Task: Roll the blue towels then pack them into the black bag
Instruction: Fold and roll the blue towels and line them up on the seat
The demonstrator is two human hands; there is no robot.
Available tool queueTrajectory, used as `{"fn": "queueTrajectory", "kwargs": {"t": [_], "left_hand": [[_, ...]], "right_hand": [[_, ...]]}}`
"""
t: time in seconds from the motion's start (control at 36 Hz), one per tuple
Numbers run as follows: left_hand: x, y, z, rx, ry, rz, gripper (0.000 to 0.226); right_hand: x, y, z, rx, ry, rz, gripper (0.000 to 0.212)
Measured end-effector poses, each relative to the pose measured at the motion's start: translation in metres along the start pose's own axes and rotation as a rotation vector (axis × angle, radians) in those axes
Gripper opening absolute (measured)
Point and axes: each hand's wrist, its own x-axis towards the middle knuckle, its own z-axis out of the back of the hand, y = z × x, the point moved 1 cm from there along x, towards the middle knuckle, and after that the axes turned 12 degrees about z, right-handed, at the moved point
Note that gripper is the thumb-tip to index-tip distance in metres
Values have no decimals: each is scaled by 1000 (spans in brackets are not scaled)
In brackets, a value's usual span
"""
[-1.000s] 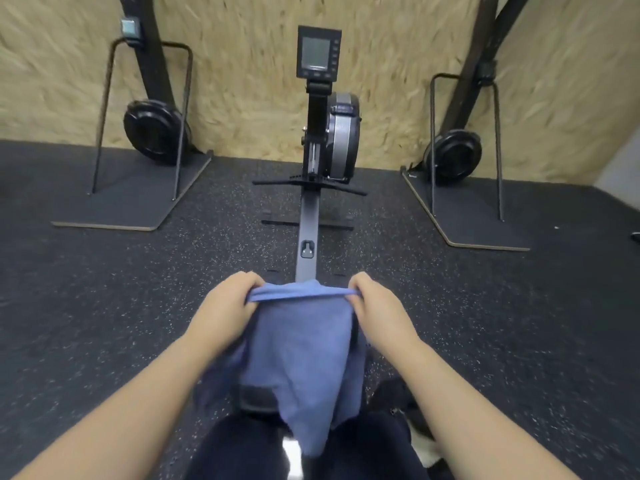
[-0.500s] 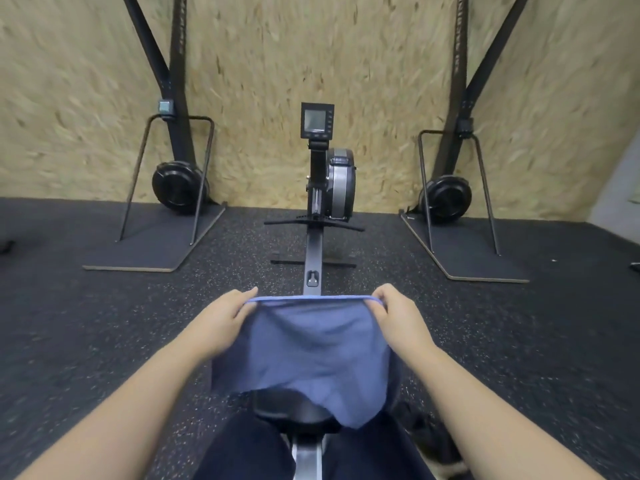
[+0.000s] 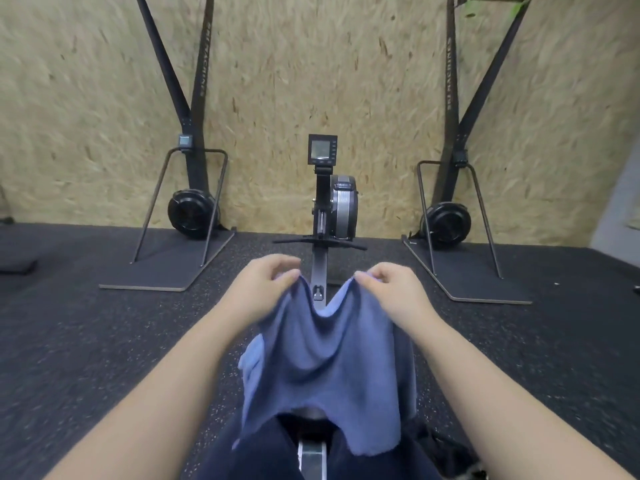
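A blue towel [image 3: 329, 368] hangs in front of me over my lap and the rowing machine's rail. My left hand [image 3: 258, 289] pinches its top left corner. My right hand [image 3: 391, 292] pinches the top right corner. The top edge sags in a V between the two hands. A dark shape on the floor at the lower right [image 3: 446, 448] may be the black bag; it is mostly hidden by my right arm.
I sit on a rowing machine [image 3: 327, 209] whose rail [image 3: 318, 271] runs straight ahead to its monitor. Two ski machines [image 3: 190, 202] [image 3: 450, 216] stand on base plates left and right against a chipboard wall. Black rubber floor lies all around.
My hands have come closer together, so the towel's taut top edge now sags in the middle. The view has tilted upward.
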Motion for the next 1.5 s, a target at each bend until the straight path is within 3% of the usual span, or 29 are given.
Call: {"fn": "queueTrajectory", "kwargs": {"t": [0.19, 0.28, 0.42, 0.5, 0.64, 0.75, 0.92, 1.06, 1.11, 1.33, 1.5], "left_hand": [[-37, -58, 5, -65, 28, -194, 33], [-49, -75, 7, -132, 53, -236, 27], [-61, -86, 16, -87, -108, -266, 11], [-65, -87, 24, -131, -86, -278, 10], [-70, -89, 30, -182, -40, -290, 6], [-75, -90, 38, -189, -91, -298, 10], [-76, -93, 48, -293, -105, -308, 7], [-73, -90, 51, -256, -154, -309, 3], [-73, -89, 50, -279, -174, -316, 14], [-75, -87, 60, -376, -271, -311, 17], [-66, -77, 68, -377, -386, -209, 13]], "right_hand": [[-6, 65, 21, 243, -14, 142, 18], [-11, 88, 27, 338, 19, 216, 23], [-24, 109, 42, 451, 126, 293, 32], [-29, 112, 49, 482, 138, 367, 36], [-29, 104, 52, 263, -17, 399, 27], [-26, 97, 49, 125, -110, 393, 36], [-21, 91, 44, -52, -60, 396, 22], [-16, 79, 45, -159, -155, 317, 16], [-14, 74, 48, -208, -154, 281, 15], [-12, 46, 56, -241, -181, 171, 12], [-16, 33, 60, -191, -206, 103, 12]]}}
